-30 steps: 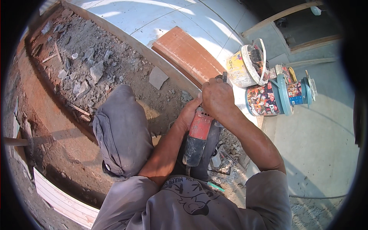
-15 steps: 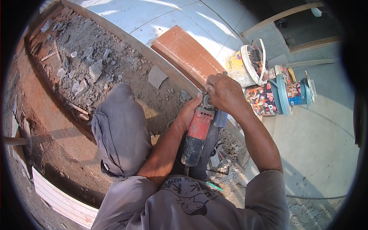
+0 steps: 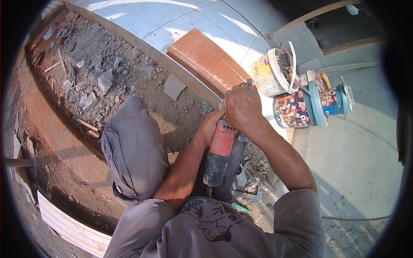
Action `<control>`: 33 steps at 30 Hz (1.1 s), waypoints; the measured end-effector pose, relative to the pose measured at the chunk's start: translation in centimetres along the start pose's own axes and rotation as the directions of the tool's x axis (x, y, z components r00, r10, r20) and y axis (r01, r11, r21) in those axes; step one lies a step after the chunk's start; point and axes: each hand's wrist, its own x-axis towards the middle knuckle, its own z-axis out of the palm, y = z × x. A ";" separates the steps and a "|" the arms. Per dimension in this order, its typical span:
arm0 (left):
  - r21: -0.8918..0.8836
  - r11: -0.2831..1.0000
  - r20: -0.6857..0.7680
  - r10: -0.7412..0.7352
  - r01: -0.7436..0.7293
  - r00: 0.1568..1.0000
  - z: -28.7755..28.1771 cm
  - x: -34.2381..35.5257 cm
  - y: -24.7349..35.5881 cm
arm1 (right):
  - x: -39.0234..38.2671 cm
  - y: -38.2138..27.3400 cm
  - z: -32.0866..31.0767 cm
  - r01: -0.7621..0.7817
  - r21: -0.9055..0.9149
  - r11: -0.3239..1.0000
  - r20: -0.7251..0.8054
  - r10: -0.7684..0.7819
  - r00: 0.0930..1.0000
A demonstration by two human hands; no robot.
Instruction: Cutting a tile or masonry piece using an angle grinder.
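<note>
A red and black angle grinder (image 3: pixel 222 144) stands in front of my body, its cord end toward my shirt and its head away from me. My left hand (image 3: pixel 210 124) is closed around the head end, thumb pointing forward. Over the grinder's head lies my right hand (image 3: pixel 243 105), fingers curled tight. A small grey metal end (image 3: pixel 249 82) sticks out past its knuckles; the rest of that piece is hidden, so its kind does not show. The grinder's disc side is covered by the hands.
Reddish-brown tiles (image 3: pixel 208 58) lie stacked just beyond my hands. On the right are a white-and-yellow bucket (image 3: pixel 264 75) holding tools and printed buckets (image 3: pixel 293 111) lying sideways. Rubble (image 3: pixel 104 81) fills the bordered bed at left. A white panel (image 3: pixel 71 225) lies lower left.
My right hand has shifted slightly left and toward the left hand, now covering the round metal part of the grinder's head that showed before. The left hand stays on the grinder.
</note>
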 end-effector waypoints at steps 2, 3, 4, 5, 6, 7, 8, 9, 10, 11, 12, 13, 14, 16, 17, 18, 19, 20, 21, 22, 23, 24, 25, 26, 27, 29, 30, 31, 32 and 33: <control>0.000 1.000 -0.005 0.006 -0.006 1.000 0.0 0.0 0.0 | -0.1 0.0 -0.2 0.013 -0.005 1.000 -0.033 -0.013 0.999; 0.021 1.000 -0.011 0.009 -0.008 1.000 0.0 0.0 0.0 | -0.2 0.0 -0.5 -0.018 0.039 0.999 -0.032 0.020 0.999; 0.042 0.999 -0.017 0.011 -0.010 1.000 0.0 -0.1 0.0 | -0.2 0.0 -0.7 -0.050 0.083 0.995 -0.030 0.052 0.998; 0.043 0.999 -0.017 0.008 -0.007 1.000 0.4 -0.1 0.0 | -0.3 0.1 -0.6 -0.053 0.084 0.995 -0.030 0.056 0.998; 0.018 1.000 -0.052 0.010 -0.009 0.999 1.0 -0.2 0.1 | -0.3 0.1 -0.6 -0.055 0.085 0.995 -0.014 0.057 0.998; -0.007 1.000 -0.086 0.011 -0.011 0.996 1.3 -0.2 0.1 | -0.3 0.1 -0.5 -0.058 0.086 0.995 0.003 0.058 0.998; -0.005 1.000 -0.086 0.009 -0.009 0.996 1.3 -0.2 0.0 | -0.1 0.0 -0.4 -0.060 0.087 0.994 0.001 0.060 0.998; -0.017 1.000 -0.100 0.015 -0.017 0.995 1.2 -0.1 0.0 | 0.1 -0.1 -0.2 -0.067 0.088 0.994 0.029 0.064 0.998; -0.030 0.999 -0.115 0.022 -0.026 0.993 1.1 -0.1 -0.1 | 0.2 -0.2 -0.1 -0.073 0.088 0.993 0.056 0.068 0.996; -0.028 0.999 -0.115 0.021 -0.024 0.993 1.0 0.0 -0.1 | 0.3 -0.1 0.0 -0.074 0.089 0.993 0.056 0.070 0.996; -0.029 0.999 -0.118 0.020 -0.024 0.993 0.8 0.0 -0.2 | 0.3 0.0 0.0 -0.059 0.065 0.996 0.062 0.055 0.997; -0.029 0.999 -0.120 0.020 -0.023 0.993 0.6 0.1 -0.2 | 0.3 0.0 0.0 -0.044 0.041 0.998 0.069 0.041 0.997; -0.030 0.999 -0.120 0.018 -0.022 0.993 0.9 0.1 -0.2 | 0.1 0.2 0.0 -0.045 0.040 0.998 0.070 0.042 0.997; -0.066 0.998 -0.122 0.016 -0.024 0.992 1.4 0.1 -0.1 | -0.1 0.5 0.1 -0.050 0.056 0.997 -0.031 0.052 0.998; -0.066 0.998 -0.123 0.016 -0.024 0.992 1.5 0.0 0.0 | -0.1 0.5 -0.1 -0.050 0.057 0.997 -0.031 0.052 0.998; -0.031 0.999 -0.116 0.024 -0.028 0.993 1.5 -0.1 0.0 | -0.1 0.6 -0.4 -0.047 0.077 0.996 -0.002 0.047 0.999; 0.004 0.999 -0.109 0.032 -0.032 0.994 1.4 -0.2 0.1 | 0.0 0.6 -0.6 -0.045 0.097 0.994 0.027 0.042 0.999; 0.003 1.000 -0.108 0.029 -0.028 0.994 1.3 -0.2 0.1 | 0.0 0.6 -0.6 -0.048 0.097 0.994 0.028 0.045 0.999; -0.005 1.000 -0.097 0.015 -0.016 0.995 1.2 -0.2 0.1 | 0.1 0.6 -0.5 -0.046 0.098 0.994 0.045 0.042 0.998; -0.013 1.000 -0.086 0.002 -0.003 0.996 1.1 -0.2 0.1 | 0.2 0.5 -0.5 -0.044 0.100 0.994 0.062 0.038 0.997; -0.012 1.000 -0.084 0.001 -0.002 0.996 1.1 -0.2 0.1 | 0.3 0.5 -0.4 -0.046 0.099 0.994 0.062 0.040 0.997; -0.028 1.000 -0.092 0.005 -0.008 0.996 1.2 -0.2 0.0 | 0.4 0.4 -0.3 -0.054 0.071 0.996 0.087 0.048 0.995; -0.045 0.999 -0.101 0.010 -0.015 0.995 1.3 -0.1 0.0 | 0.5 0.4 -0.2 -0.062 0.044 0.997 0.112 0.056 0.992; -0.044 0.999 -0.101 0.011 -0.015 0.995 1.6 -0.2 0.1 | 0.4 0.4 -0.2 -0.062 0.044 0.997 0.112 0.056 0.992; -0.051 0.999 -0.127 0.009 -0.016 0.992 2.0 -0.2 0.2 | 0.3 0.5 -0.1 -0.041 0.022 0.999 0.087 0.039 0.995; -0.056 0.998 -0.153 0.008 -0.016 0.988 2.2 -0.3 0.3 | 0.1 0.6 -0.2 -0.020 -0.001 1.000 0.063 0.020 0.998; -0.050 0.999 -0.145 0.004 -0.012 0.989 2.0 -0.4 0.3 | 0.1 0.6 -0.4 -0.031 0.034 0.999 0.063 0.028 0.998; -0.043 0.999 -0.137 0.001 -0.007 0.991 1.8 -0.4 0.3 | 0.0 0.6 -0.6 -0.041 0.069 0.997 0.064 0.037 0.997; -0.042 0.999 -0.138 -0.002 -0.004 0.990 1.7 -0.4 0.3 | 0.0 0.6 -0.6 -0.044 0.070 0.997 0.064 0.040 0.997; -0.017 1.000 -0.125 0.002 -0.005 0.992 1.6 -0.5 0.3 | 0.1 0.7 -0.6 -0.041 0.077 0.996 0.066 0.036 0.997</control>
